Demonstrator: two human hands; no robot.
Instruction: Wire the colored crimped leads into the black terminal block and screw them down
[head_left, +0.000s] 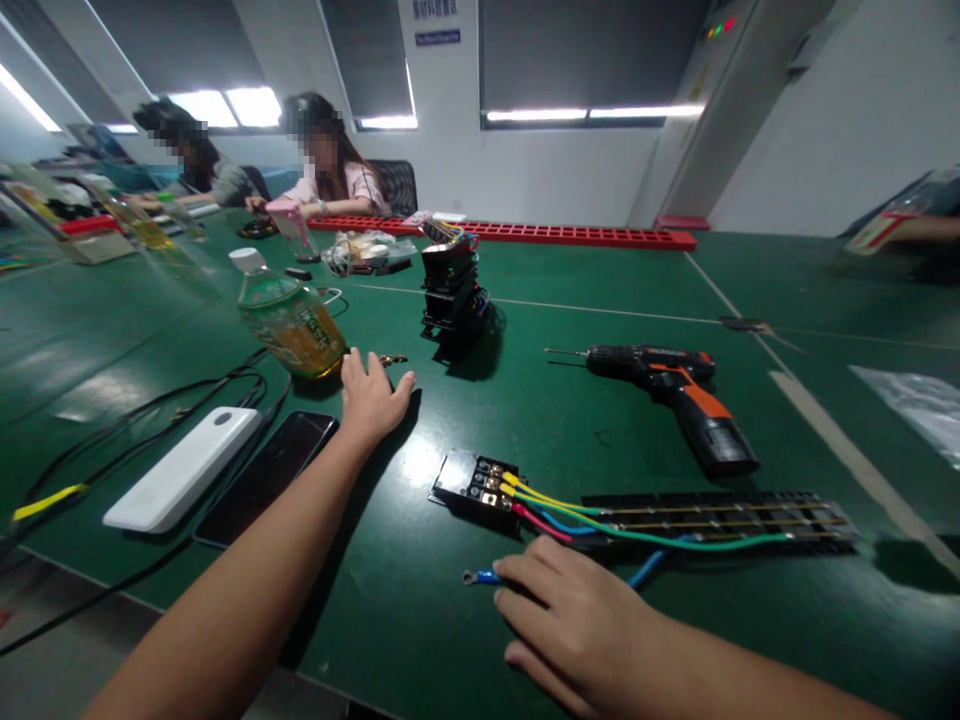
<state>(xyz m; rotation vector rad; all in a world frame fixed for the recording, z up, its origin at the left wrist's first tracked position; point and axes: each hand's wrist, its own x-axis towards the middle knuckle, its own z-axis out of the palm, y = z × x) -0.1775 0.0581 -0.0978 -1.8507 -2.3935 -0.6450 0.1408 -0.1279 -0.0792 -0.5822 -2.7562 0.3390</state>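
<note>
My left hand (373, 398) reaches over the green table with fingers spread. Its fingertips are close to a few small brass-coloured screws (393, 359) and the base of a bottle of amber drink (296, 325). My right hand (574, 620) is closed, its fingers bent around a blue wire (651, 568). The wire's ring terminal (480, 577) sticks out past the index finger. Just beyond lies a black terminal block (472, 485) with yellow, red, blue and green wires attached, beside a long black strip (720, 515) carrying metal bars.
A cordless drill (675, 390) lies at the right, its bit pointing left. Stacked black parts (450, 290) stand ahead. At left are a white power bank (184, 470), a phone (266, 475) and black cables (150, 435). Two people sit across the table behind a red slotted rail (525, 232).
</note>
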